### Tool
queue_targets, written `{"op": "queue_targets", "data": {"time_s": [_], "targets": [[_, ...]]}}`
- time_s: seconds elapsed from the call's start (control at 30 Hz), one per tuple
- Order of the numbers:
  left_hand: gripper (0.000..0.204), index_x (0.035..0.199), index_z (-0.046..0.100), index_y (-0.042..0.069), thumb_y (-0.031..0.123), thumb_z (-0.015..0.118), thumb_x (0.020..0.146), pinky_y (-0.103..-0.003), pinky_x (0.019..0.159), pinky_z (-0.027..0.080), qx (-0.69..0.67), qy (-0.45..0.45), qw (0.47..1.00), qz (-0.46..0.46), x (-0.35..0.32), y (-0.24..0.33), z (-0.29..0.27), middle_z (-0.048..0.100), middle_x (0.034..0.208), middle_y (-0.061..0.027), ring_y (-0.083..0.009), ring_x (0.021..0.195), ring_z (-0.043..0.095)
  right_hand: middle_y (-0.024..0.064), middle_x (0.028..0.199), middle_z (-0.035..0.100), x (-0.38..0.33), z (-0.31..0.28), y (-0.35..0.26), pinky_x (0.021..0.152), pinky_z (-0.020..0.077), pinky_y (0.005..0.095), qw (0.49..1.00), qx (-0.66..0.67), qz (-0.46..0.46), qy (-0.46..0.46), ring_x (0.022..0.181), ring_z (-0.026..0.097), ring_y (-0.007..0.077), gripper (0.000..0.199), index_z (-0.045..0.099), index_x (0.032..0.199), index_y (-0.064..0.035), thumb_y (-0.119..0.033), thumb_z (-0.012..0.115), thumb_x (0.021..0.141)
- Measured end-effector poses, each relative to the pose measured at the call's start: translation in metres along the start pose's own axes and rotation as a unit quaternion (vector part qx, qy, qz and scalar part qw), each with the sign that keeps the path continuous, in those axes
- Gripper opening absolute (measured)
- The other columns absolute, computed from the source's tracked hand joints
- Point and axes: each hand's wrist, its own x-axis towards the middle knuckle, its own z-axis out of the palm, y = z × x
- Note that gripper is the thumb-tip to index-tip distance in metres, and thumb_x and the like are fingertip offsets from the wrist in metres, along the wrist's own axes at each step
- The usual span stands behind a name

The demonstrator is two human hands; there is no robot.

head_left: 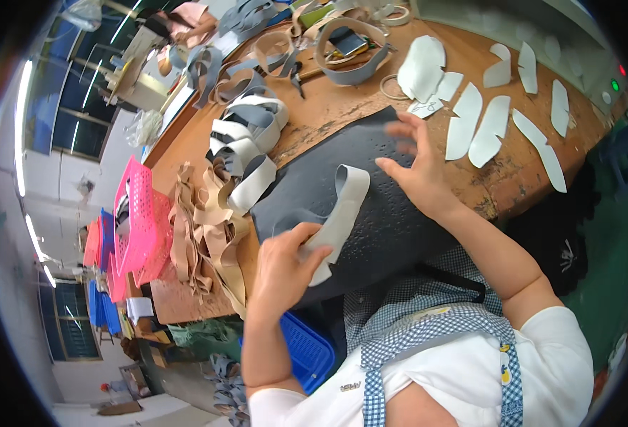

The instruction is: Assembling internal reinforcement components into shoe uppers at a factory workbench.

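Pinching the pale strip (344,219), the left hand (283,263) looks good. I'd bring the empty right hand (424,171) in, steadying the curled end (357,178) between them.

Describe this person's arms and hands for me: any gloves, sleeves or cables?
The left hand and right hand are both bare human hands, without gloves. The forearms are uncovered, with no watch, bracelet or cable visible. Short white fabric sleeves end near the elbows.
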Motion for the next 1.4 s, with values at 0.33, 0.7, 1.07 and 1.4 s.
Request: {"op": "queue_targets", "data": {"time_s": [0.33,0.7,1.07,1.4], "targets": [[0.02,0.084,0.064,0.001,0.019,0.072,0.089,-0.029,0.056,0.044,-0.092,0.262,0.959,-0.06,-0.004,-0.006,0.042,0.059,0.067,-0.0043,-0.0145,0.062,0.056,0.0177,0.108,0.069,-0.019,0.013,-0.029,0.091,0.0523,0.0372,0.962,0.038,0.001,-0.271,0.103,0.068,0.0302,0.047,0.058,0.124,-0.0019,0.004,0.063,0.078],[0.012,0.089,0.064,0.001,0.011,0.07,0.089,-0.024,0.058,0.045,-0.253,0.269,0.925,-0.085,0.006,-0.006,0.1,0.06,0.077,-0.0041,-0.0097,0.064,0.056,0.006,0.1,0.068,-0.039,-0.007,-0.031,0.083,0.052,0.0288,0.893,0.159,0.308,-0.287,0.09,0.064,0.0119,0.029,0.062,0.117,0.002,-0.014,0.062,0.093],[0.01,0.101,0.054,-0.003,0.005,0.057,0.097,-0.025,0.051,0.044,-0.205,0.302,0.93,0.042,-0.004,0.03,0.102,0.062,0.074,-0.0103,-0.0105,0.053,0.057,-0.0001,0.077,0.065,-0.035,0.007,-0.011,0.055,0.0438,0.0243,0.873,0.19,0.39,-0.223,0.064,0.058,0.0067,0.028,0.068,0.097,0.0001,-0.026,0.057,0.099],[0.037,0.118,0.055,-0.004,0.003,0.073,0.086,-0.027,0.078,0.055,-0.55,0.122,0.821,-0.093,0.022,0.015,0.076,0.071,0.101,-0.0127,-0.0144,0.089,0.068,0.0033,0.088,0.069,-0.063,-0.008,-0.039,0.071,0.0485,0.0231,0.918,0.176,0.246,-0.258,0.079,0.061,0.0052,0.026,0.062,0.113,0.0039,-0.012,0.066,0.093]]}}
